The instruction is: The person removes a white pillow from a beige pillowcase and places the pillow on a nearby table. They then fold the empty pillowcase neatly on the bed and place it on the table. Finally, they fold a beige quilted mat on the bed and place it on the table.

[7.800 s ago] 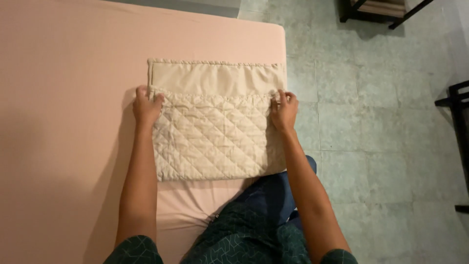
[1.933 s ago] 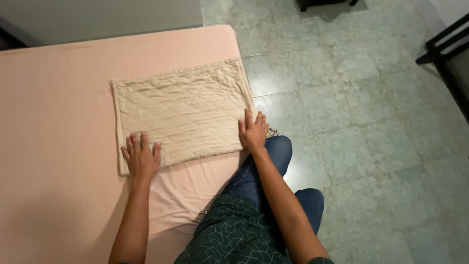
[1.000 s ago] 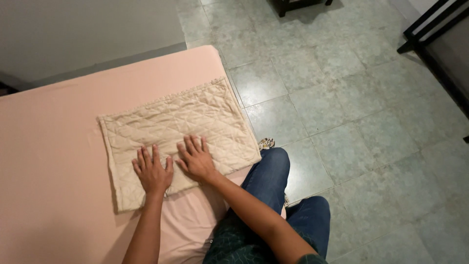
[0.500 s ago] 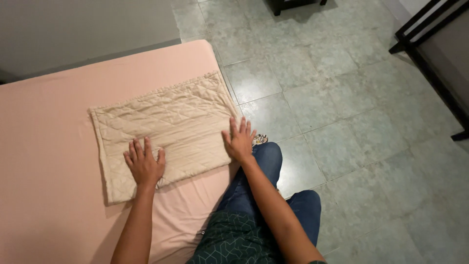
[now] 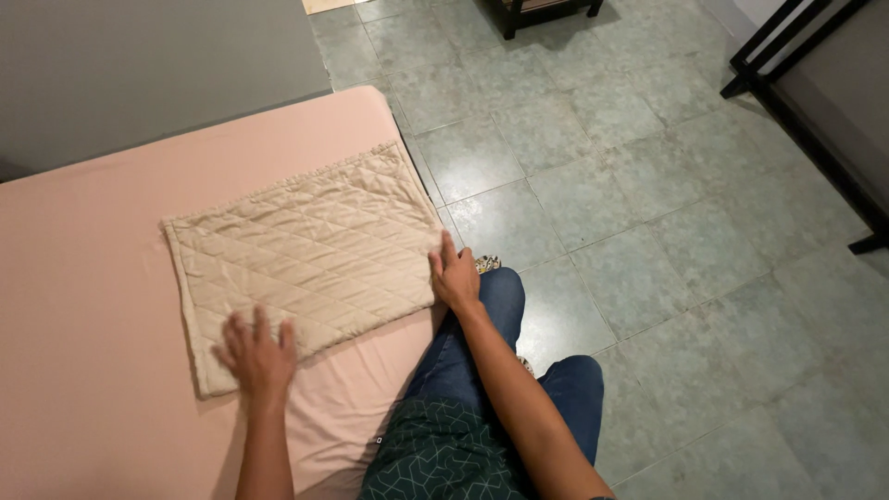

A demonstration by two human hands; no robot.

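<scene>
While flat on pink mattress (image 5: 83,278) | quilted cover (image 5: 306,250) | both hands (image 5: 257,355) pressing

A folded beige quilted cloth (image 5: 310,255) is laid flat on a pink-sheeted bed (image 5: 83,278), tilted a bit, near the bed's right edge. The left hand (image 5: 256,354) is pressed palm-down on the cloth's near left corner, fingers spread, slightly blurred. The right hand (image 5: 455,275) is rested flat at the cloth's right edge. Blue jeans (image 5: 482,343) are seen below, with green tiled floor (image 5: 648,231) off to the right.
</scene>
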